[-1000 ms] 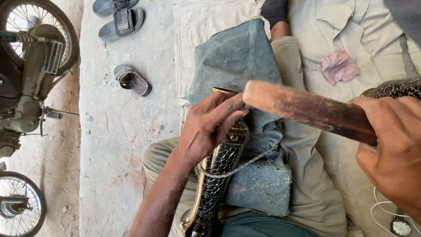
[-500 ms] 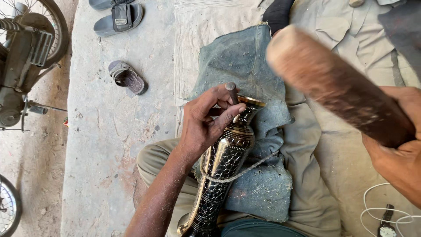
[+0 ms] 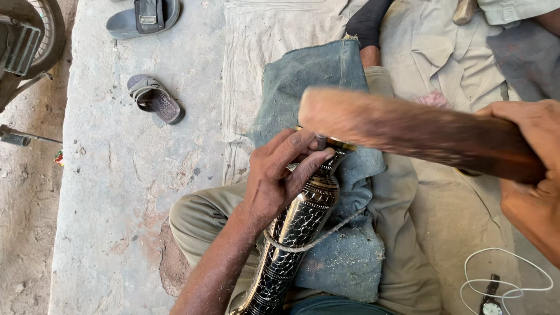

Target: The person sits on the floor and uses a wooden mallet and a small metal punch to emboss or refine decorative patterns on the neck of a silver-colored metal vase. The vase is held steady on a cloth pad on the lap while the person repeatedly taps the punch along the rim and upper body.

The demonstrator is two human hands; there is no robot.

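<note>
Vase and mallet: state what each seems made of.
Vase: probably brass, black-coated, with bright engraved crackle lines and a golden rim. Mallet: apparently wood, brown, paler and rough at the head, though motion-blurred. Left hand grips the vase neck; right hand holds the mallet.

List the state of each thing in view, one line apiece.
Left hand: grips a small metal punch against the vase neck.
Punch: upright, tip on the vase.
Vase: lying tilted across the lap, cord looped round it.
Cord: taut over the vase.
Right hand: clasps the mallet handle.
Mallet: blurred, head just above the punch.
Denim cloth: spread under the vase.
Sandal: lying on the slab.
Watch: lying on the mat.
</note>
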